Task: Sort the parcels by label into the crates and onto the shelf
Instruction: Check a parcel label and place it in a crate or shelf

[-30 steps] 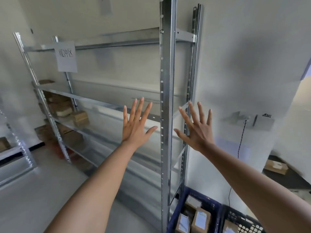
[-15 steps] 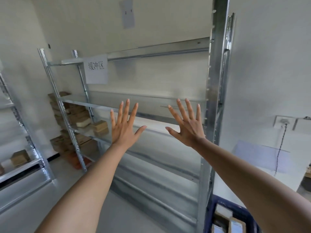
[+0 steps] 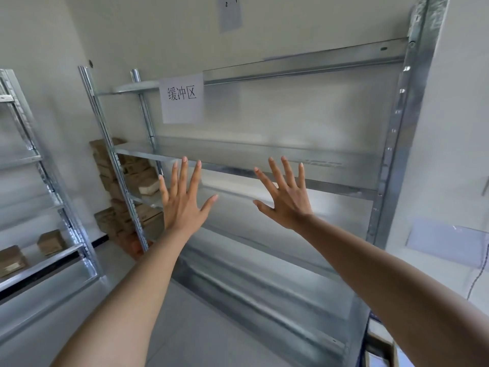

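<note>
A galvanised metal shelf rack (image 3: 277, 165) fills the middle of the head view, its boards bare in front of me. A white paper sign (image 3: 182, 98) with three printed characters hangs from its upper beam. My left hand (image 3: 182, 200) and my right hand (image 3: 287, 197) are both raised in front of the rack, fingers spread and straight, holding nothing and touching nothing. Several brown cardboard parcels (image 3: 137, 181) sit stacked at the rack's far left end. A corner of a blue crate (image 3: 370, 337) with a parcel shows at the bottom right.
A second metal rack (image 3: 45, 207) stands at the left with two brown parcels (image 3: 50, 242) on a lower board. Grey floor (image 3: 201, 327) lies between the racks. A numbered paper (image 3: 230, 11) is stuck high on the wall. A cable (image 3: 476, 279) hangs at right.
The view has swung left and up: the rack's right post has slid to the right edge and the crates have almost left the frame. Both hands stay raised and spread.
</note>
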Demonstrator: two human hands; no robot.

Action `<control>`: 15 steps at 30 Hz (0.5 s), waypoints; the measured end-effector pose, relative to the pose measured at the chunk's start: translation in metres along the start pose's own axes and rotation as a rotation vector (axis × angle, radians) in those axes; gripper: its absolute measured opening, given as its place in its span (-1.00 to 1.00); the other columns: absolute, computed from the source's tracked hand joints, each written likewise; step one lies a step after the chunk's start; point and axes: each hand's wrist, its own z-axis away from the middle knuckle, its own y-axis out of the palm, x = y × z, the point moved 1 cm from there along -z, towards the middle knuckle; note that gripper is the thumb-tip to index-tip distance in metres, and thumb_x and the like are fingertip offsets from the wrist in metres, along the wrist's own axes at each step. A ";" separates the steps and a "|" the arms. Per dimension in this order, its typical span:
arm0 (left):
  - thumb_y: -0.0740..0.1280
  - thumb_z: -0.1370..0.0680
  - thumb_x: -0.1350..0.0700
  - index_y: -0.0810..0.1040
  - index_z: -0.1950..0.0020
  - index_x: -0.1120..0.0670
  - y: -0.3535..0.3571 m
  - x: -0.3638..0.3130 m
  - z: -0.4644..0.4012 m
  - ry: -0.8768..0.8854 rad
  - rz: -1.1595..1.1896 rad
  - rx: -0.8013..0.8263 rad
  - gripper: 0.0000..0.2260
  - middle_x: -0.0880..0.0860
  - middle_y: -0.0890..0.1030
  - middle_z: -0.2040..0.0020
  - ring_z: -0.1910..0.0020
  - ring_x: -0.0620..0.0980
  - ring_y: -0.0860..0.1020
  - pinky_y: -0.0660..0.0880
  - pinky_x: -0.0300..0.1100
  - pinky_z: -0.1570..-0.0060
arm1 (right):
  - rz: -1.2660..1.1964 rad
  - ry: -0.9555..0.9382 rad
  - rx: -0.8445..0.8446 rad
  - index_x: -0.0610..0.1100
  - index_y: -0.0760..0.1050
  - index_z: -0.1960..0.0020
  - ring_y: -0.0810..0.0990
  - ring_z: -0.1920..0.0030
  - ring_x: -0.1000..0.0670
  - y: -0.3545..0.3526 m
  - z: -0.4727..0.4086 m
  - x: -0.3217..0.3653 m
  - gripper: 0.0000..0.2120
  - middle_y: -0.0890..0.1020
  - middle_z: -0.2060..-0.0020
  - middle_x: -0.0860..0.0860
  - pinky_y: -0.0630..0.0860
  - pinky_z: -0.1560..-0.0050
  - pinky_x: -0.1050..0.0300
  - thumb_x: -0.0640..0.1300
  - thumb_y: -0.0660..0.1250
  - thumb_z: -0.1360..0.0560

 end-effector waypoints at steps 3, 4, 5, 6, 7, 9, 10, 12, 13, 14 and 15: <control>0.02 -0.55 -0.37 -0.14 -0.62 -0.04 0.015 0.019 -0.002 0.000 -0.018 0.008 -0.24 0.09 -0.18 -0.62 -0.59 0.10 -0.19 -0.18 0.27 -0.50 | -0.020 -0.007 0.011 0.12 -0.05 -0.61 0.02 -0.57 -0.28 0.019 -0.020 0.014 -0.27 0.09 -0.58 -0.13 -0.04 -0.47 -0.43 0.41 -0.05 -0.54; 0.02 -0.55 -0.37 -0.13 -0.62 -0.03 0.021 0.026 -0.003 0.000 -0.026 0.012 -0.25 0.09 -0.18 -0.62 -0.59 0.10 -0.18 -0.17 0.27 -0.50 | -0.028 -0.011 0.013 0.12 -0.05 -0.61 0.02 -0.57 -0.27 0.026 -0.028 0.019 -0.27 0.08 -0.59 -0.13 -0.04 -0.47 -0.42 0.41 -0.05 -0.54; 0.01 -0.56 -0.37 -0.13 -0.62 -0.03 0.026 0.033 -0.004 -0.004 -0.033 0.016 -0.25 0.09 -0.17 -0.62 -0.59 0.11 -0.17 -0.16 0.28 -0.50 | -0.034 -0.017 0.013 0.12 -0.06 -0.61 0.02 -0.57 -0.26 0.033 -0.036 0.023 -0.27 0.08 -0.59 -0.13 -0.05 -0.48 -0.42 0.41 -0.05 -0.54; 0.01 -0.56 -0.37 -0.13 -0.62 -0.03 0.031 0.042 -0.006 -0.009 -0.041 0.019 -0.25 0.09 -0.17 -0.62 -0.59 0.11 -0.17 -0.14 0.28 -0.50 | -0.039 -0.025 0.012 0.12 -0.06 -0.61 0.01 -0.57 -0.26 0.041 -0.045 0.028 -0.27 0.08 -0.59 -0.13 -0.05 -0.48 -0.42 0.41 -0.05 -0.54; 0.01 -0.56 -0.37 -0.13 -0.62 -0.03 0.037 0.051 -0.009 -0.015 -0.048 0.021 -0.25 0.09 -0.16 -0.62 -0.59 0.10 -0.17 -0.13 0.28 -0.50 | -0.045 -0.033 0.010 0.12 -0.06 -0.61 0.01 -0.57 -0.25 0.050 -0.055 0.032 -0.28 0.08 -0.59 -0.13 -0.05 -0.48 -0.42 0.40 -0.05 -0.54; 0.01 -0.56 -0.37 -0.13 -0.62 -0.03 0.048 0.070 -0.017 -0.033 -0.063 0.022 -0.25 0.09 -0.15 -0.62 -0.59 0.10 -0.15 -0.11 0.29 -0.50 | -0.063 -0.041 0.004 0.12 -0.05 -0.61 0.03 -0.57 -0.25 0.070 -0.075 0.041 -0.28 0.09 -0.58 -0.13 -0.04 -0.48 -0.42 0.40 -0.06 -0.54; 0.01 -0.56 -0.36 -0.13 -0.62 -0.03 0.053 0.080 -0.021 -0.041 -0.072 0.023 -0.25 0.09 -0.14 -0.62 -0.59 0.10 -0.15 -0.11 0.28 -0.50 | -0.071 -0.043 0.005 0.12 -0.05 -0.61 0.03 -0.57 -0.25 0.081 -0.085 0.045 -0.28 0.09 -0.58 -0.13 -0.03 -0.48 -0.42 0.40 -0.07 -0.54; 0.02 -0.56 -0.36 -0.13 -0.62 -0.03 0.065 0.100 -0.031 -0.052 -0.096 0.031 -0.25 0.09 -0.14 -0.62 -0.59 0.10 -0.14 -0.13 0.27 -0.50 | -0.086 -0.049 0.013 0.13 -0.05 -0.61 0.02 -0.57 -0.25 0.105 -0.109 0.054 -0.28 0.08 -0.59 -0.12 -0.04 -0.48 -0.42 0.41 -0.09 -0.54; 0.03 -0.56 -0.36 -0.13 -0.62 -0.03 0.070 0.111 -0.037 -0.056 -0.113 0.039 -0.25 0.09 -0.14 -0.62 -0.59 0.10 -0.15 -0.14 0.26 -0.50 | -0.093 -0.056 0.014 0.13 -0.05 -0.60 0.02 -0.57 -0.25 0.117 -0.121 0.060 -0.28 0.07 -0.59 -0.12 -0.04 -0.48 -0.42 0.42 -0.11 -0.53; 0.03 -0.56 -0.37 -0.13 -0.62 -0.04 0.075 0.122 -0.043 -0.058 -0.129 0.047 -0.25 0.08 -0.15 -0.62 -0.59 0.09 -0.15 -0.15 0.25 -0.51 | -0.100 -0.063 0.015 0.13 -0.05 -0.60 0.01 -0.57 -0.25 0.128 -0.134 0.066 -0.28 0.06 -0.59 -0.12 -0.05 -0.48 -0.42 0.42 -0.12 -0.53; 0.03 -0.56 -0.37 -0.13 -0.62 -0.04 0.079 0.133 -0.050 -0.061 -0.145 0.056 -0.25 0.08 -0.16 -0.62 -0.59 0.09 -0.16 -0.17 0.24 -0.51 | -0.109 -0.071 0.015 0.13 -0.04 -0.60 0.01 -0.57 -0.25 0.140 -0.147 0.072 -0.27 0.06 -0.59 -0.12 -0.06 -0.48 -0.42 0.43 -0.12 -0.53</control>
